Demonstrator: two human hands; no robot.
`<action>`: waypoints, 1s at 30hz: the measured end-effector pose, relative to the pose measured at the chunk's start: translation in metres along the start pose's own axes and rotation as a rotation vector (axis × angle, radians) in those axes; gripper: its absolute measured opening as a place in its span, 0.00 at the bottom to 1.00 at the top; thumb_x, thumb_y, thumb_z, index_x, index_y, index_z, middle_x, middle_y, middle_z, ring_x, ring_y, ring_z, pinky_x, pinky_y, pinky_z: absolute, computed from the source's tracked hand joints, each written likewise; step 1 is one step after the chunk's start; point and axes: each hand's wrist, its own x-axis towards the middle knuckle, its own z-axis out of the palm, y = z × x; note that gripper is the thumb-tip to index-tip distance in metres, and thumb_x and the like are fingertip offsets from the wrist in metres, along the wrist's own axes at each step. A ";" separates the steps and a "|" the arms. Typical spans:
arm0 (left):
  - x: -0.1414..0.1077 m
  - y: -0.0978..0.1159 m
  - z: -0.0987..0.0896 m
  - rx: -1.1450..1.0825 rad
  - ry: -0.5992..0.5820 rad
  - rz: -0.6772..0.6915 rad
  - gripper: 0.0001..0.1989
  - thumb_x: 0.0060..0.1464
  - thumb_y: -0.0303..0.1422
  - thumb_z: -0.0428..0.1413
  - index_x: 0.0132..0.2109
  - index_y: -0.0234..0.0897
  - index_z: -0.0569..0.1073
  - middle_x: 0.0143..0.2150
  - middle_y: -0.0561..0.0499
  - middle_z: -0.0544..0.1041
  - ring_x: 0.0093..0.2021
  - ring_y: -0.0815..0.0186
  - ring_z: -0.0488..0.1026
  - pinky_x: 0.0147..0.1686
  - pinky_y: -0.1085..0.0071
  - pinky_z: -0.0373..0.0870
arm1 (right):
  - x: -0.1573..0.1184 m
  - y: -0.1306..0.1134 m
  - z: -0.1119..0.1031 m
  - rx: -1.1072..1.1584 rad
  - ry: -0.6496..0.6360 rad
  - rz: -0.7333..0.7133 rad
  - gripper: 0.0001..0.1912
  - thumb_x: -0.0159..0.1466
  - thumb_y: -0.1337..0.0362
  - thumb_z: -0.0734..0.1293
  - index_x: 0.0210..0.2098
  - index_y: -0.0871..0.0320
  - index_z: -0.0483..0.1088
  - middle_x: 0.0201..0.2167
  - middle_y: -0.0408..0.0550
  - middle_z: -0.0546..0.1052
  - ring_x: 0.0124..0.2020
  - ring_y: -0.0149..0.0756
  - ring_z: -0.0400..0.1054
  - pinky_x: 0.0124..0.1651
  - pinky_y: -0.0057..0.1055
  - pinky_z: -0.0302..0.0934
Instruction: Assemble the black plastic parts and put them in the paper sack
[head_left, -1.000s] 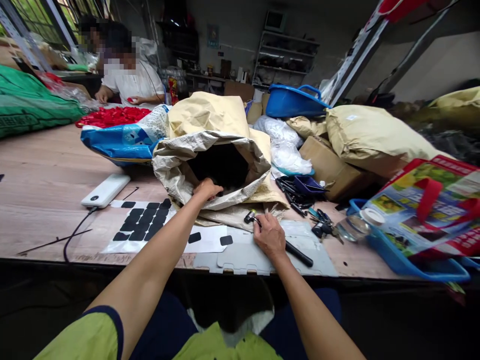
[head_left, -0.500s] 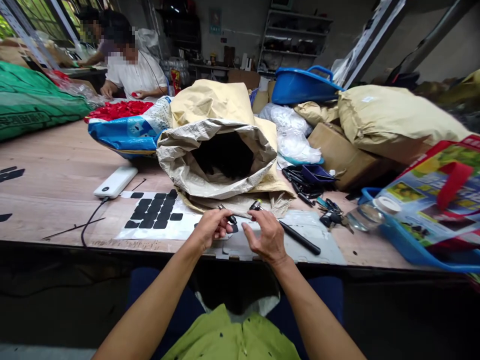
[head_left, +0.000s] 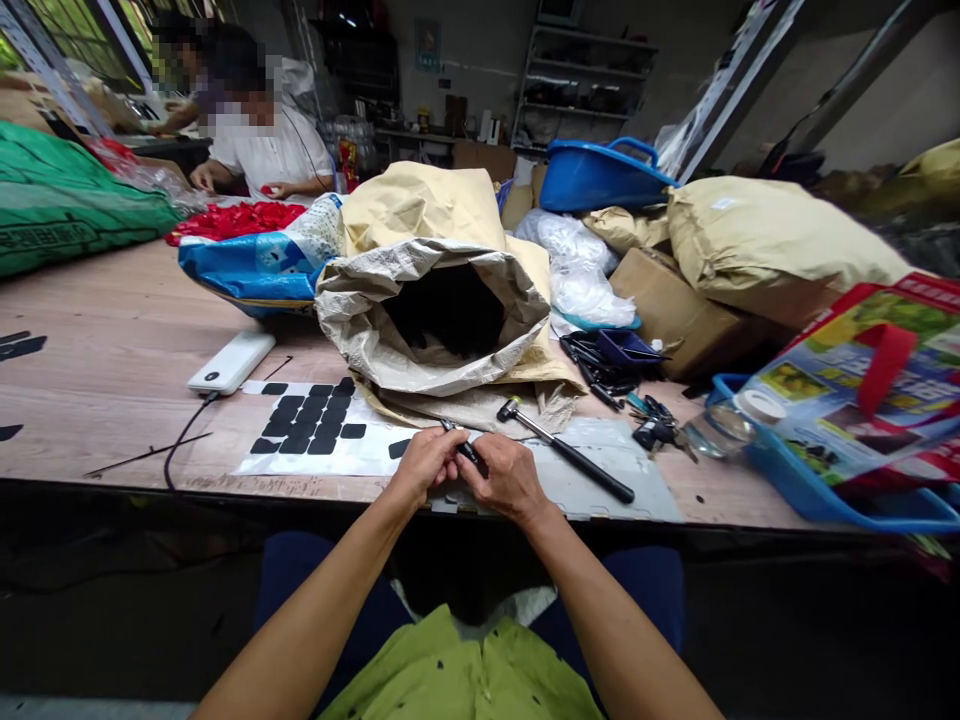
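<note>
My left hand (head_left: 427, 463) and my right hand (head_left: 508, 475) meet over the near edge of the table. Between their fingers is a small black cylindrical piece (head_left: 469, 451) with a shiny metal end; both hands are closed on it, and its exact kind is too small to make out. Just right of my right hand lies a hammer (head_left: 581, 464) with a black handle and a small head pointing away from me. Under the hands is a grey board (head_left: 649, 490). Left of them, a white sheet (head_left: 259, 462) carries rows of black rounded pads (head_left: 304, 424).
An open woven sack (head_left: 352, 330) with dark contents stands ahead. At left are a white power bank (head_left: 231, 363) with a cable and a blue bag (head_left: 247, 270) of red pieces. Keys (head_left: 655, 425), a bottle (head_left: 724, 430) and a blue basket (head_left: 810, 490) are right. A person (head_left: 262, 150) sits opposite.
My right hand has let go of the hammer, which now lies on the board, and moved left to grip the black piece beside my left hand.
</note>
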 end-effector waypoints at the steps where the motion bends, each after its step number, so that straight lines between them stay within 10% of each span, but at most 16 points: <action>1: 0.000 0.000 0.000 0.010 0.001 -0.001 0.18 0.52 0.45 0.59 0.25 0.37 0.65 0.13 0.55 0.68 0.11 0.76 0.54 0.13 0.77 0.43 | 0.000 0.001 0.002 -0.013 0.004 -0.009 0.16 0.71 0.55 0.62 0.30 0.56 0.69 0.27 0.45 0.73 0.31 0.33 0.65 0.36 0.30 0.53; 16: -0.002 -0.003 0.003 0.060 -0.015 -0.011 0.18 0.50 0.44 0.60 0.23 0.37 0.66 0.12 0.55 0.66 0.11 0.76 0.52 0.14 0.77 0.43 | -0.005 0.006 0.007 0.013 0.058 -0.097 0.16 0.71 0.58 0.61 0.28 0.56 0.69 0.24 0.45 0.72 0.28 0.32 0.64 0.35 0.30 0.53; 26: -0.005 -0.002 0.006 -0.011 0.045 -0.007 0.13 0.49 0.42 0.57 0.27 0.37 0.68 0.16 0.53 0.72 0.12 0.74 0.60 0.12 0.78 0.49 | -0.006 0.008 -0.023 0.159 0.056 0.083 0.13 0.65 0.51 0.67 0.37 0.56 0.72 0.29 0.44 0.72 0.34 0.35 0.65 0.42 0.31 0.57; 30: -0.008 -0.001 0.005 -0.004 -0.009 -0.062 0.11 0.47 0.40 0.56 0.29 0.36 0.70 0.24 0.45 0.80 0.20 0.65 0.75 0.17 0.77 0.63 | -0.013 0.041 -0.037 -0.140 0.181 0.380 0.11 0.66 0.59 0.65 0.44 0.56 0.74 0.40 0.52 0.75 0.44 0.43 0.65 0.48 0.36 0.56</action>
